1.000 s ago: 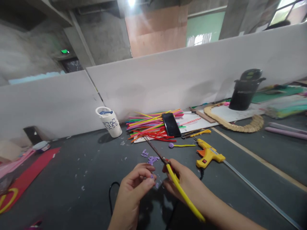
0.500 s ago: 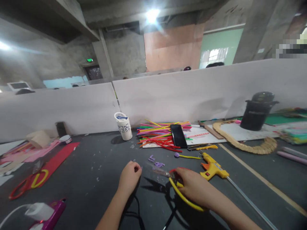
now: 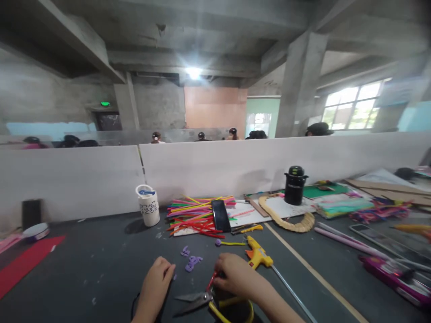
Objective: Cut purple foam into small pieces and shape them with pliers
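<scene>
My left hand [image 3: 155, 283] has its fingers pinched together above the dark table; what they hold, if anything, is too small to tell. A tiny purple bit shows beside its fingertips. My right hand [image 3: 237, 274] grips the red handle of the scissors [image 3: 195, 299], whose blades lie apart and point left, with a yellow handle loop below the palm. Small purple pieces [image 3: 193, 263] lie between and beyond my hands. Behind my right hand are a purple ball on a yellow-green stem [image 3: 232, 243] and a yellow glue gun [image 3: 257, 253].
Coloured pipe cleaners [image 3: 191, 214] and a black phone [image 3: 220, 216] lie farther back, right of a white cup [image 3: 150, 208]. A straw-coloured curved piece [image 3: 286, 226] and a black flask [image 3: 294, 186] stand right of them. A white partition [image 3: 208, 166] runs behind; red sheet [image 3: 30, 264] at left.
The view has tilted up and turned right. My right hand has shifted back on the scissors, which now sit lower with blades spread. My left hand stays pinched.
</scene>
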Available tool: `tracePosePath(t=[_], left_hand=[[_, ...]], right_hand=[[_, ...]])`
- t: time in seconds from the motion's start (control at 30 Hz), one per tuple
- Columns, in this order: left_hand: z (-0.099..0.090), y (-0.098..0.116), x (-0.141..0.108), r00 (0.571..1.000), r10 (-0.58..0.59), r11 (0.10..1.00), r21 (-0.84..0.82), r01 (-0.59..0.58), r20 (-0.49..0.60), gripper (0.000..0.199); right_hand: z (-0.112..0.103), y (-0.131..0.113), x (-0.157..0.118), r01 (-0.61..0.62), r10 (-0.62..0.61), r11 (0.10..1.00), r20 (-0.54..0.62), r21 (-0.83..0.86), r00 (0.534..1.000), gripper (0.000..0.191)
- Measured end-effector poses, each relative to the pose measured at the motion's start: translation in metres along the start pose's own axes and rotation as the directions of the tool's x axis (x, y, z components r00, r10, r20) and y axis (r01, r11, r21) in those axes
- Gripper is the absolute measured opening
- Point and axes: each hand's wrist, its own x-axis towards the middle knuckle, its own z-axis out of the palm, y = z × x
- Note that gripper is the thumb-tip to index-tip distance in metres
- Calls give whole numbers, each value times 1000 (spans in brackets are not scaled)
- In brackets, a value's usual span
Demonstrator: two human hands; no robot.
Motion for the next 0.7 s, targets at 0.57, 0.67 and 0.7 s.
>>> tracePosePath(t=[0.57, 0.67, 0.7], left_hand=[[-5, 26, 1, 986, 114, 959, -246, -140, -119, 16], [-11, 54, -10, 992, 116, 963, -241, -122, -39, 17], [-13, 63, -14, 993, 116, 966, -232, -113, -3, 17]], right_hand=[[7, 38, 49, -294, 304, 952, -333, 81, 892, 29], [4, 28, 45, -232, 246, 969, -314, 82, 917, 30], [4, 24, 44, -209, 222, 975, -306, 77, 926, 30]])
